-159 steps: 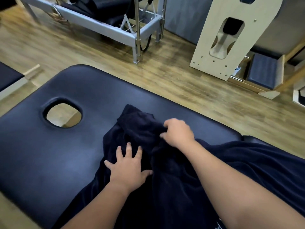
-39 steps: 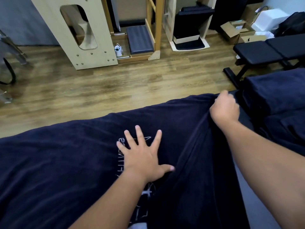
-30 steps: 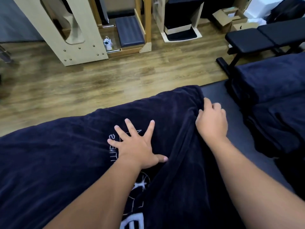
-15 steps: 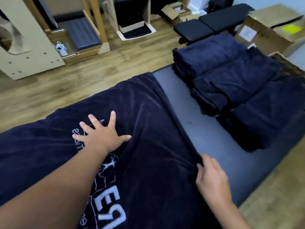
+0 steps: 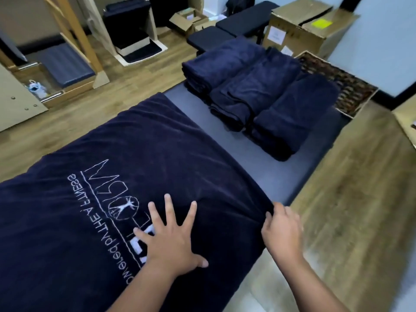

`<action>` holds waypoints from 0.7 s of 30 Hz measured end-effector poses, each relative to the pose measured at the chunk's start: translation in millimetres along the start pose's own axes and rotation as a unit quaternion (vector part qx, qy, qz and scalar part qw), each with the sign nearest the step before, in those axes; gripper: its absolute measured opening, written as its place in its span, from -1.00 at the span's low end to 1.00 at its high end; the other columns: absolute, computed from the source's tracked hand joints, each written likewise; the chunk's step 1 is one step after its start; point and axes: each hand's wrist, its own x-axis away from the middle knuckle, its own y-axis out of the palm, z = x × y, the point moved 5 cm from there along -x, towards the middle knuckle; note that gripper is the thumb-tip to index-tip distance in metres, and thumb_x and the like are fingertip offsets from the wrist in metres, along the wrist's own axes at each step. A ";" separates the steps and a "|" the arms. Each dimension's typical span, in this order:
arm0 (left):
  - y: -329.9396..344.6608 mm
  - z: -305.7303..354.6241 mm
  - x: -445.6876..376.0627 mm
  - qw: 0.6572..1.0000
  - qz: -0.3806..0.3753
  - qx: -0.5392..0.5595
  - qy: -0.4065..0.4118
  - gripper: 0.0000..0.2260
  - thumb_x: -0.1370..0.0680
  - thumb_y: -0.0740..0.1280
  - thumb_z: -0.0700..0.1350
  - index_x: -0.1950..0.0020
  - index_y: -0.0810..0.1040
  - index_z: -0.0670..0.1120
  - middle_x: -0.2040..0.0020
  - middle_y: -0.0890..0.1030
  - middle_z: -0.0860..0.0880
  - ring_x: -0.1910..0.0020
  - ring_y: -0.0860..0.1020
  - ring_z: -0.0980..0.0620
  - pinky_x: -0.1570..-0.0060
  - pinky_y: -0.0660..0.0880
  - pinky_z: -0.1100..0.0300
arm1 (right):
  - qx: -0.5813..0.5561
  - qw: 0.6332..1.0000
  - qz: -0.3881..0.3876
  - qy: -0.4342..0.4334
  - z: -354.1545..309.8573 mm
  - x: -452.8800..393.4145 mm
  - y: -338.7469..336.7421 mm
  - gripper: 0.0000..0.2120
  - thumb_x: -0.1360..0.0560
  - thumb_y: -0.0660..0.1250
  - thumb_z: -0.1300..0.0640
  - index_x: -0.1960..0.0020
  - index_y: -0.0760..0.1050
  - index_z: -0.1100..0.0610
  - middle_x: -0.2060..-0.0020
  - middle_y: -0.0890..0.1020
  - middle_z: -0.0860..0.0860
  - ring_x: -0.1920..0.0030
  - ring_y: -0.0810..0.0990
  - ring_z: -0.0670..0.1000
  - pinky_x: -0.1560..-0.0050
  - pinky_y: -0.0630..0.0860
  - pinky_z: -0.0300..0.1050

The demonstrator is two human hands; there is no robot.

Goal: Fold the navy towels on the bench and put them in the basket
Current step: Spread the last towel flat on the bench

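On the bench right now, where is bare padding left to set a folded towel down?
One bare strip of bench runs between the spread navy towel and the folded towel stacks. The far end is crowded by those stacks; the wicker basket sits just beyond.

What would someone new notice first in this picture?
The big navy towel with white lettering, spread over the near end of the bench, left hand pressed flat on it, right hand pinching its edge. Beyond lie folded navy towels, a woven basket behind them.
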 end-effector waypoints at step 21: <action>13.4 34.1 -5.2 0.998 -0.041 0.039 -0.028 0.31 -0.25 0.57 0.36 -0.39 -0.59 0.39 -0.43 -0.65 -0.23 -0.47 -0.41 -0.52 -0.25 0.14 -0.66 | -0.078 0.996 -0.038 0.005 4.0 23.9 6.7 -0.53 -0.56 0.38 -0.02 -0.44 0.44 0.04 -0.28 0.46 -0.03 -0.29 0.35 0.06 -0.18 0.54 0.10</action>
